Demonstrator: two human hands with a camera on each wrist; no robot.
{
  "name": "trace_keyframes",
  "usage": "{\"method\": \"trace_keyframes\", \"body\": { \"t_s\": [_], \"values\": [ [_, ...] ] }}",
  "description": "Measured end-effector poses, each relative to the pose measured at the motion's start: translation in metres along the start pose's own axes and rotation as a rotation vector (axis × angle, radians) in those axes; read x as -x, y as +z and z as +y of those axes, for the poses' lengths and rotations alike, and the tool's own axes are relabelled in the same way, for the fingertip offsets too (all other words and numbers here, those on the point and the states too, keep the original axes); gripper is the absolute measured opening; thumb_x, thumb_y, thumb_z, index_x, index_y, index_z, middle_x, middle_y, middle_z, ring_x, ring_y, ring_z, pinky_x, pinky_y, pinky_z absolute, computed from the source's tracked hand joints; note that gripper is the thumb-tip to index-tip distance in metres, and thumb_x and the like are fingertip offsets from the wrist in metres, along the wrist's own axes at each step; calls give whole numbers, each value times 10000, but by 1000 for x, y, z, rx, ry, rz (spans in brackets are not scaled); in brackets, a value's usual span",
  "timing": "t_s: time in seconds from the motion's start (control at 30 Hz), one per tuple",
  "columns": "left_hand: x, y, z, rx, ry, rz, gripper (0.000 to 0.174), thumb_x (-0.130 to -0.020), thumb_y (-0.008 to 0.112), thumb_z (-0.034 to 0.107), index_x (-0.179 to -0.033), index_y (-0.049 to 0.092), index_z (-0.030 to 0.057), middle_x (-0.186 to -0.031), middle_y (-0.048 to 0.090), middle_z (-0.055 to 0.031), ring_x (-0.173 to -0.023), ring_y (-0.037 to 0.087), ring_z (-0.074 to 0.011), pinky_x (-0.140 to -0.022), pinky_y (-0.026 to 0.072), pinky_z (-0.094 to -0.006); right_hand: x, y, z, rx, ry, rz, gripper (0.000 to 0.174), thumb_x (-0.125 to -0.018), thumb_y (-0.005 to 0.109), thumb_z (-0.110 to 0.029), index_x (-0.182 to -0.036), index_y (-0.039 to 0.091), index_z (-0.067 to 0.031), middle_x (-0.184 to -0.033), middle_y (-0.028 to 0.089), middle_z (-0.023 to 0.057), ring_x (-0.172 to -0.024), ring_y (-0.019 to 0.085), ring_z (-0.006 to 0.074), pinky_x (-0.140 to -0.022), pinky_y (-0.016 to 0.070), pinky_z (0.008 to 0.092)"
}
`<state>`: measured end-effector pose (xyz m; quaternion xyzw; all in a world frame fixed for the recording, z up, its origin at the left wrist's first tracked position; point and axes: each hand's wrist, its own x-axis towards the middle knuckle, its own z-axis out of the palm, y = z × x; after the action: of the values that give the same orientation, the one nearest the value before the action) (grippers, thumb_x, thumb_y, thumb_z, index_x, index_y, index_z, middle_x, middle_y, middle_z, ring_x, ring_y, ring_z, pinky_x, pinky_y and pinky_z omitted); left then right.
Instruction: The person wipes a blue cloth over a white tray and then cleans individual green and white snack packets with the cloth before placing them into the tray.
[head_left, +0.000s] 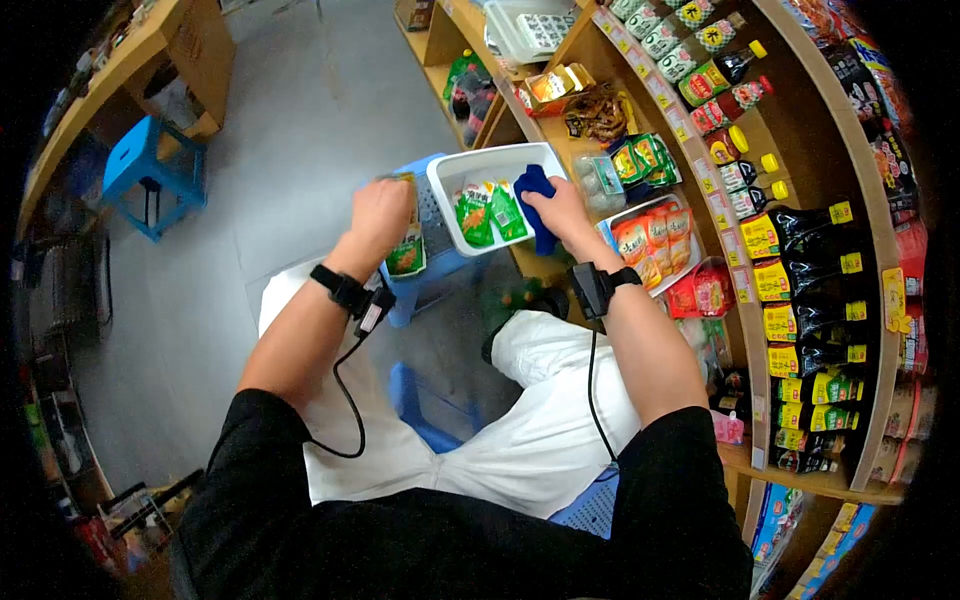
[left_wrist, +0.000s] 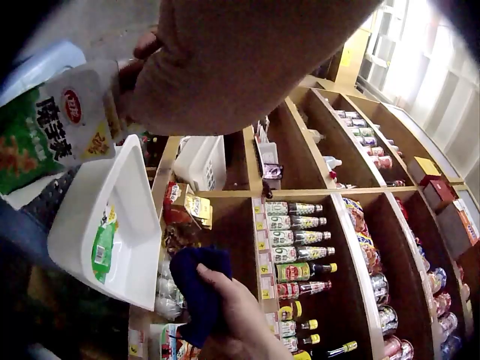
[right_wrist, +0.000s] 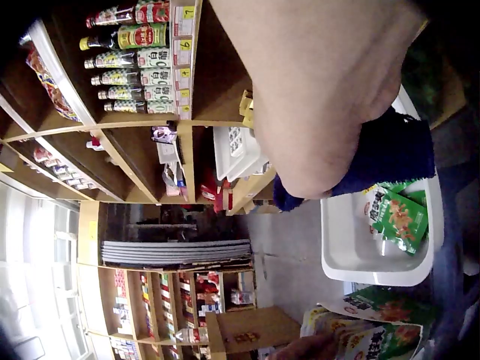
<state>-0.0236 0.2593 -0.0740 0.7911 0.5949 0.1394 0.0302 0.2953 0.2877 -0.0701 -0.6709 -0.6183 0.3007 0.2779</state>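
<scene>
My left hand [head_left: 383, 215] grips several green-and-white snack packets [left_wrist: 56, 124] by their upper end. They hang beside a white plastic tub [head_left: 455, 225], over a blue stool [head_left: 425, 200]. More green packets [right_wrist: 401, 219] of the same look lie inside the tub. At the tub's right side, my right hand [head_left: 562, 210] holds a bunched dark blue cloth [head_left: 538, 205]. The cloth [left_wrist: 199, 289] hangs across the rim there. Most of the right hand's fingers are hidden by the wrist in the right wrist view.
Shelves on the right carry sauce bottles [head_left: 800, 280], a white tray [head_left: 650, 240] of orange packets and a clear egg-like carton [head_left: 598, 182]. Another blue stool [head_left: 150, 170] stands on the grey floor at left, near a wooden counter [head_left: 190, 60]. A cable [head_left: 345, 400] runs from each wrist.
</scene>
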Motion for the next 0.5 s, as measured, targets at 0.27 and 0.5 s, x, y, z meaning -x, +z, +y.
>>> {"method": "trace_keyframes", "body": {
  "t_s": [0.27,0.5],
  "values": [
    [2,5,0,-21,11,-16,90,-812,656,94,-857,730,68,-918,732,-153,-921,695,-363,-756,585,-472,2,1,-3,58,-7,10,410,-799,791,-329,-1025,730,8,-966,746,231,-895,727,384,-816,563,447],
    [0,1,1,-37,12,-76,133,-804,684,108,-931,712,78,-978,739,-115,-986,660,-345,-811,581,-448,6,-2,-11,71,29,-8,395,-797,787,-325,-1009,731,4,-952,745,226,-895,726,375,-825,565,444]
  ]
}}
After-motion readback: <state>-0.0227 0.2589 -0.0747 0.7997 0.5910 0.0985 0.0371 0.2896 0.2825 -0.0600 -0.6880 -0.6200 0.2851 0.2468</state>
